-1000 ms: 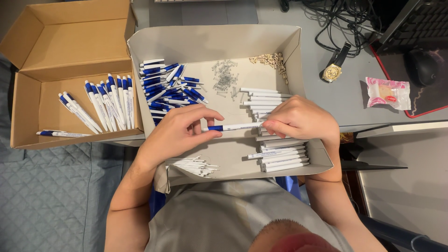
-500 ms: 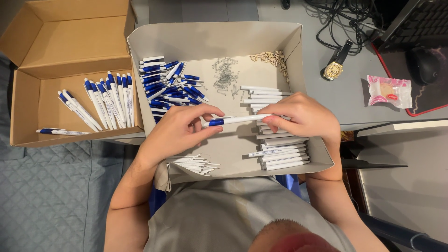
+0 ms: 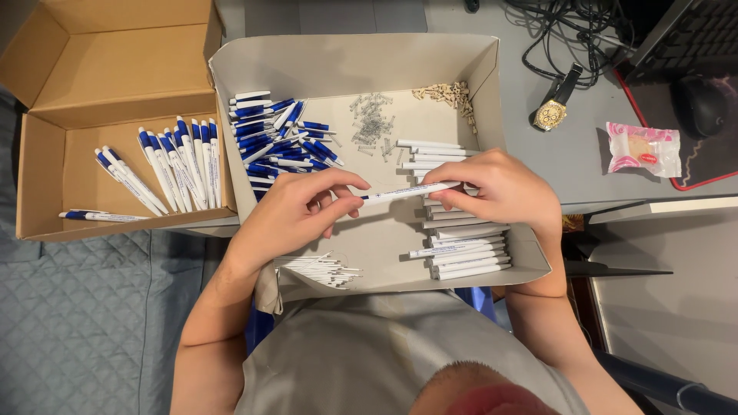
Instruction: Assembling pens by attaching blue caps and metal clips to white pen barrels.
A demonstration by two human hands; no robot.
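Note:
Over a shallow grey cardboard tray (image 3: 346, 65), both hands hold one white pen barrel (image 3: 407, 191) level between them. My right hand (image 3: 503, 192) pinches its right end; my left hand (image 3: 300, 211) grips the blue left end with thumb and fingers. In the tray lie a heap of blue pen tops (image 3: 277, 142), small metal springs (image 3: 373, 119), little tan parts (image 3: 446, 94), a stack of white barrels (image 3: 461, 250) under my right hand, and thin white refills (image 3: 319, 269) near the front edge.
A brown cardboard box (image 3: 115, 73) at the left holds finished blue-and-white pens (image 3: 181, 165). On the grey desk to the right are a gold wristwatch (image 3: 555, 104), a wrapped pink snack (image 3: 642, 150), black cables and a keyboard corner. A quilted grey cover lies lower left.
The pen has tilted slightly and its blue end is now hidden inside my left hand's fingers. Both hands stay close together over the tray's middle.

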